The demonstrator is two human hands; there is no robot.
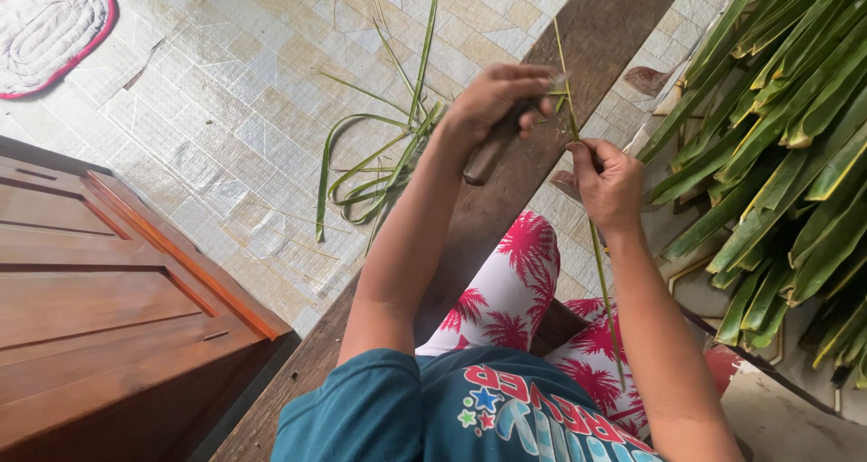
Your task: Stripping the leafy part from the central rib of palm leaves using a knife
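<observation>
Left-hand fingers (533, 81) are clamped around a brown-handled knife (492, 150), its blade against a thin leaf midrib (598, 254) that the right hand (607, 184) pinches just beside it; a dark wooden plank (591, 37) lies beneath, stripped green leaf ribbons (361, 168) lie left on the tiled floor (226, 92), and a pile of palm leaves (777, 137) lies right

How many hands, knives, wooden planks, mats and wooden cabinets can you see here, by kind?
Hands: 2, left hand and right hand
Knife: 1, brown-handled knife
Wooden plank: 1, plank
Mat: 1, quilted mat
Wooden cabinet: 1, cabinet
Total: 6
</observation>
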